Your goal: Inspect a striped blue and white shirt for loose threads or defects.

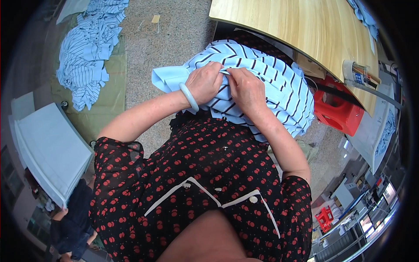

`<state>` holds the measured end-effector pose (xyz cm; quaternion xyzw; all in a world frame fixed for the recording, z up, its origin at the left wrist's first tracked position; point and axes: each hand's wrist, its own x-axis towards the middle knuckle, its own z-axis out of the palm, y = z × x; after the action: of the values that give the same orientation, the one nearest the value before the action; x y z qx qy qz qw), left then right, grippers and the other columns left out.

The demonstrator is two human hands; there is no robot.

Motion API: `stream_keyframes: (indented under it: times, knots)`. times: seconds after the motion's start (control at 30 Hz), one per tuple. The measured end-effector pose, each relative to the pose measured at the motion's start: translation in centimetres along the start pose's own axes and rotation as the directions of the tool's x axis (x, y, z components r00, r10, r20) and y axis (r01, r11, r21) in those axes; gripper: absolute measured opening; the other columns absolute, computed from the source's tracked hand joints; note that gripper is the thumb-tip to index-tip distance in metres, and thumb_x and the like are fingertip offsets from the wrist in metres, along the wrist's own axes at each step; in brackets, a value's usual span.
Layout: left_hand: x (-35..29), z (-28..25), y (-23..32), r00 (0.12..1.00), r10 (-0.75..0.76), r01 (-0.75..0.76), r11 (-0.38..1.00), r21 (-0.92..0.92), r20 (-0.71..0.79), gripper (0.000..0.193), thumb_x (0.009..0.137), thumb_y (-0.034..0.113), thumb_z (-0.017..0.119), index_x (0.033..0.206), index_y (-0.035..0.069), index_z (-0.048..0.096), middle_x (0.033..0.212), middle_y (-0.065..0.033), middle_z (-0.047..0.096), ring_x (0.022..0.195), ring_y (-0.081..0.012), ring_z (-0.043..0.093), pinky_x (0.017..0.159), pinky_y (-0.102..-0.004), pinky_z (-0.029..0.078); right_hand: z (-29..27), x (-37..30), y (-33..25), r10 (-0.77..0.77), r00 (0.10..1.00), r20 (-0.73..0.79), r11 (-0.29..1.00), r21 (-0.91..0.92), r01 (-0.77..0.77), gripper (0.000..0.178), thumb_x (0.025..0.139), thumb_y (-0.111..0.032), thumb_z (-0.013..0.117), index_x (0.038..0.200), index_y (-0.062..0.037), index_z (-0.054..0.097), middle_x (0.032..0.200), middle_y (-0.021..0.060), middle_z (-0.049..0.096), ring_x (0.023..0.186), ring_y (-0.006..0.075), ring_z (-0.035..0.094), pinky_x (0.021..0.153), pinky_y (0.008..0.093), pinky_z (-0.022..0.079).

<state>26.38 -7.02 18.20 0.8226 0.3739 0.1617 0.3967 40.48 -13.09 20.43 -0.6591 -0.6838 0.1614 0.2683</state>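
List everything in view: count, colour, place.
Striped garment: one, light blue, upper centre
Striped heap: one, light blue, upper left
Floor sheet: one, olive, under heap
Table: one, yellowish, upper right
Container: one, pale, table edge
Stools: at least two, red, right
Draped cover: one, pale, left
Co-worker: one, dark-clothed, lower left
Other clutter: uncounted, mixed, right
Blouse: one, black-and-red, centre
Bangle: one, pale green, left wrist
Left fingers and right fingers: several, bare, on garment

On my feed the striped garment looks like matt, creased cloth; I make out smooth wood grain on the tabletop, glossy plastic on the red stool, speckled stone-like flooring and a polished bangle.
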Motion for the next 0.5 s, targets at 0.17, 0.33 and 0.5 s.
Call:
stream_keyframes:
  times: [0.17, 0.33, 0.5]
  knots:
    - [-0.09, 0.15, -0.28, 0.999, 0.017, -0.017, 1.0, -0.024, -0.028, 0.014, 0.078, 0.008, 0.044, 0.087, -0.002, 0.049, 0.076, -0.0202, 0.053, 0.07, -0.0374, 0.053, 0.062, -0.0439, 0.042, 0.06, -0.04, -0.1, 0.058, 0.998, -0.005, 0.997, 0.054, -0.058, 0.011, 0.075, -0.007, 0.057, 0.084, -0.0018, 0.061, 0.074, 0.0127, 0.06, 0.066, 0.0279, 0.058, 0.058, 0.0341, 0.047]
    - [-0.15, 0.23, -0.47, 0.998, 0.029, -0.033, 0.997, -0.066, -0.06, 0.012, 0.077, 0.007, 0.045, 0.084, -0.001, 0.05, 0.077, -0.0195, 0.055, 0.069, -0.0372, 0.054, 0.06, -0.0448, 0.043, 0.09, -0.04, 0.09, 0.112, 0.993, 0.03, 0.986, 0.12, -0.115, 0.011, 0.074, -0.006, 0.056, 0.082, -0.0012, 0.061, 0.075, 0.0136, 0.06, 0.065, 0.0281, 0.059, 0.058, 0.0332, 0.047]
    - [-0.13, 0.04, -0.46, 0.999, 0.034, -0.037, 0.997, -0.075, -0.034, 0.013, 0.077, 0.007, 0.044, 0.084, 0.0, 0.051, 0.077, -0.019, 0.056, 0.07, -0.0364, 0.055, 0.061, -0.0439, 0.043, 0.25, -0.08, 0.28, 0.099, 0.995, 0.019, 0.987, 0.124, -0.101, 0.011, 0.074, -0.005, 0.056, 0.083, -0.001, 0.061, 0.075, 0.0137, 0.06, 0.065, 0.0281, 0.059, 0.058, 0.0332, 0.047]
